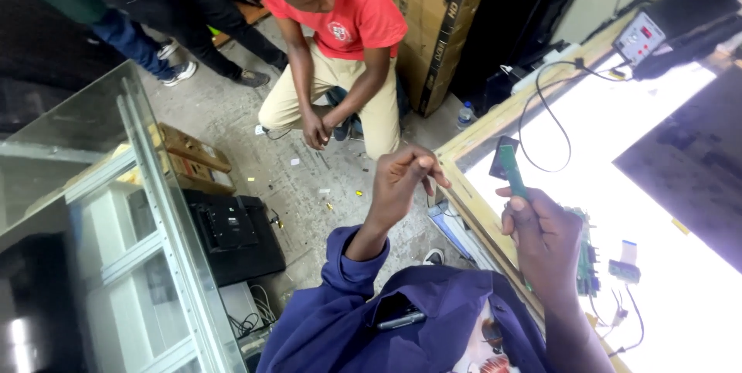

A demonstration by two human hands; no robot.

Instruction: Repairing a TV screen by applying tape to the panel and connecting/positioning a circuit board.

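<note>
A: How is the narrow green circuit strip [511, 171] held?

B: It is gripped upright in the closed right hand [543, 238], its upper end standing above the fingers, over the lit white bench [680, 319].

A: And the left hand [402, 180]?

B: It is raised just left of the strip, fingertips pinched shut; what is pinched cannot be told. The strip is best kept steady and supported low.

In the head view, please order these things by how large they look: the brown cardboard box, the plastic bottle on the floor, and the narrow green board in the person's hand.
Largest to smallest, as they look:
1. brown cardboard box
2. narrow green board, held in the right hand
3. plastic bottle

The board is much nearer the camera, so it may only appear larger than the bottle; their true order is unsure.
</note>
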